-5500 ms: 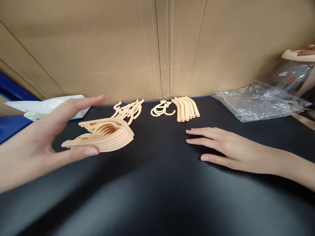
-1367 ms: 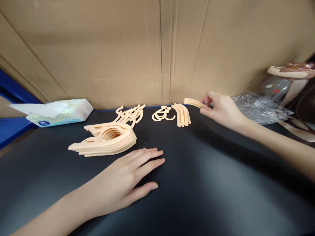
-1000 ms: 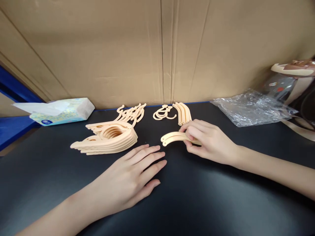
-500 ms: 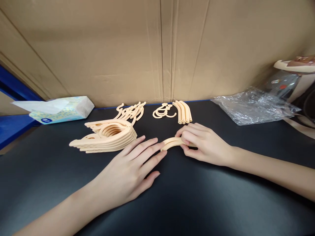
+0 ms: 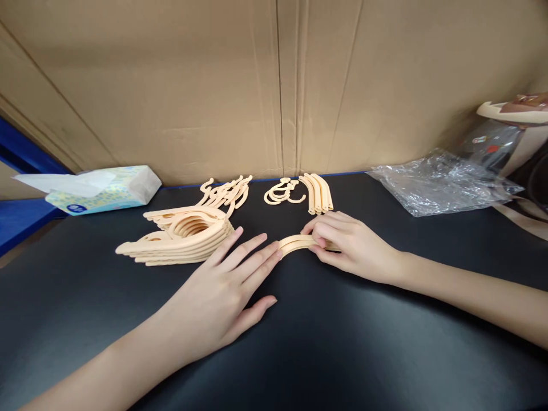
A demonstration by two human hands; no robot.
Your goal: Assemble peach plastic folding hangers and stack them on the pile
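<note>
Curved cream plastic hanger arms (image 5: 295, 242) lie side by side on the black table, their right part pinched between the thumb and fingers of my right hand (image 5: 349, 245). My left hand (image 5: 233, 288) is spread flat, palm down, its fingertips touching the left end of these pieces. Left of that hand sits a stack of cream hangers (image 5: 184, 237), with their hooks (image 5: 229, 191) pointing toward the back. Behind the held pieces lie several loose hooks (image 5: 282, 191). Beside them is a row of curved hanger arms (image 5: 317, 194).
A tissue pack (image 5: 103, 191) with a sheet sticking out stands at the back left. Crumpled clear plastic (image 5: 440, 182) lies at the back right, near a bag strap (image 5: 524, 214). A cardboard wall (image 5: 192, 85) rises behind the black table (image 5: 342, 354).
My left thumb has spread farther from the fingers. Both hands and the held pieces sit slightly higher and farther left in view, and the whole scene has shifted a little left.
</note>
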